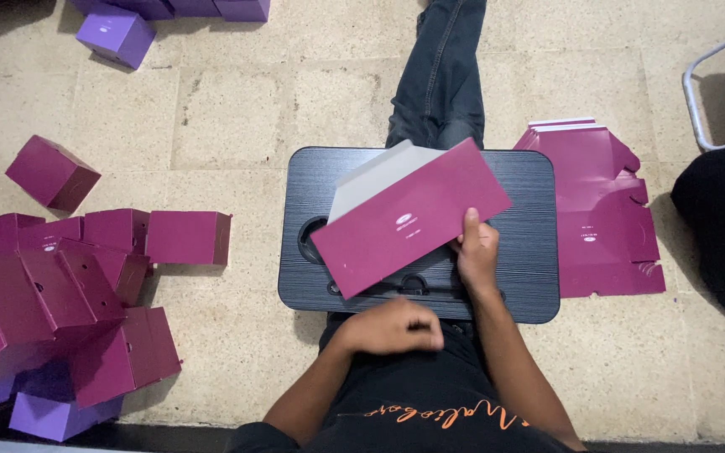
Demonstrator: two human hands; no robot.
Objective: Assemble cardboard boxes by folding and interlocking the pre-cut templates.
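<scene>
On the floor at far left, a heap of folded maroon boxes (69, 285) with a few purple boxes (115, 33). Left hand (392, 325) curled loosely, holding nothing, just off the near edge of the black lap tray (530, 252). Maroon card sheet (409, 218) lies tilted across the tray's middle; right hand (476, 252) pinches its lower right edge. Card looks light, stiff, creasable; best gripped at edges. Flat sheets (597, 210) are stacked beside the tray's right edge.
</scene>
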